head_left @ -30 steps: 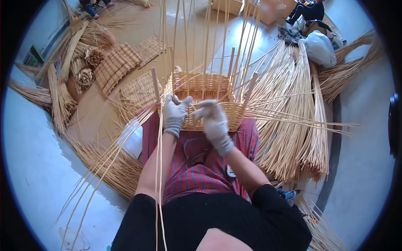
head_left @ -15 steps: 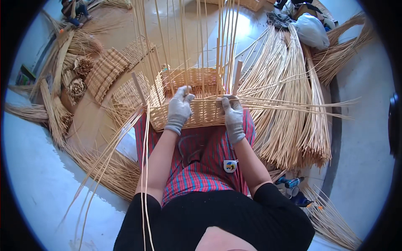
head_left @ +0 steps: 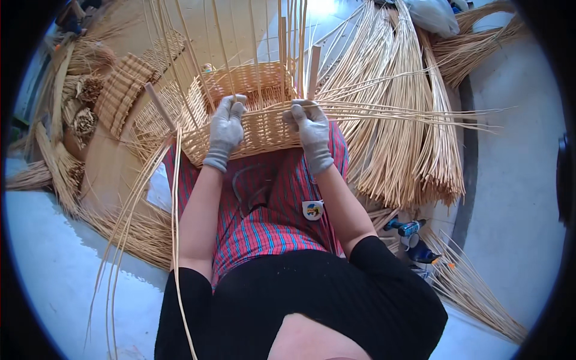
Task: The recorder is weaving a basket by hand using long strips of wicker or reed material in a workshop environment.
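Note:
A rectangular wicker basket (head_left: 264, 133) rests on my lap, with tall upright stakes (head_left: 255, 54) rising from its rim and thick wooden posts (head_left: 313, 72) at its near corners. My left hand (head_left: 226, 129), in a grey-white glove, is closed at the near rim, its fingers pinched round the foot of a stake. My right hand (head_left: 312, 133), gloved likewise, is closed on long weaving rods (head_left: 384, 112) beside the near right corner. These rods trail off to the right. More loose rods (head_left: 135, 192) hang from the near left corner. Both hands' fingertips are partly hidden.
A large bundle of pale rods (head_left: 414, 144) lies at the right, near a cordless drill (head_left: 408, 228). Woven panels (head_left: 124, 90) and several rod bundles (head_left: 83, 120) are at the left. A white plastic bag (head_left: 433, 17) sits at the far right.
The whole view has shifted, so the basket and both hands appear farther up and left. Both hands remain at the near rim, still closed.

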Motion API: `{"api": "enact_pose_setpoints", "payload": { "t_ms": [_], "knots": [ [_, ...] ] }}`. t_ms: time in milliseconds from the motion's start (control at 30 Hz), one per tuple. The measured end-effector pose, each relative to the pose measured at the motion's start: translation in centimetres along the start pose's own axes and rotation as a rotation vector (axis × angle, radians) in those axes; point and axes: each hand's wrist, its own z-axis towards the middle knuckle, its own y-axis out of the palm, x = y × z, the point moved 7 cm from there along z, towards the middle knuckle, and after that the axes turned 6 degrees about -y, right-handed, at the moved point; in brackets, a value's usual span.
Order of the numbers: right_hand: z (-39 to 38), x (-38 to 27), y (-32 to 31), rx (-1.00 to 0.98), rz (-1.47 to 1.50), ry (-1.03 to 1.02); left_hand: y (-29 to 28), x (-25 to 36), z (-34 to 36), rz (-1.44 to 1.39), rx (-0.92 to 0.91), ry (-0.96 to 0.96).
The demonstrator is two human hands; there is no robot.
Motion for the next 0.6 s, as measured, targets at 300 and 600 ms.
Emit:
{"api": "enact_pose_setpoints", "payload": {
  "t_ms": [300, 600],
  "knots": [
    [4.6, -11.6, 12.9, -0.246, -0.529, -0.868, 0.0, 1.3, -0.6, 0.097, 0.085, -0.051],
    [-0.4, -6.2, 0.8, -0.186, -0.133, -0.389, 0.8, 6.5, 1.1, 0.589, 0.206, -0.056]
  ]
}}
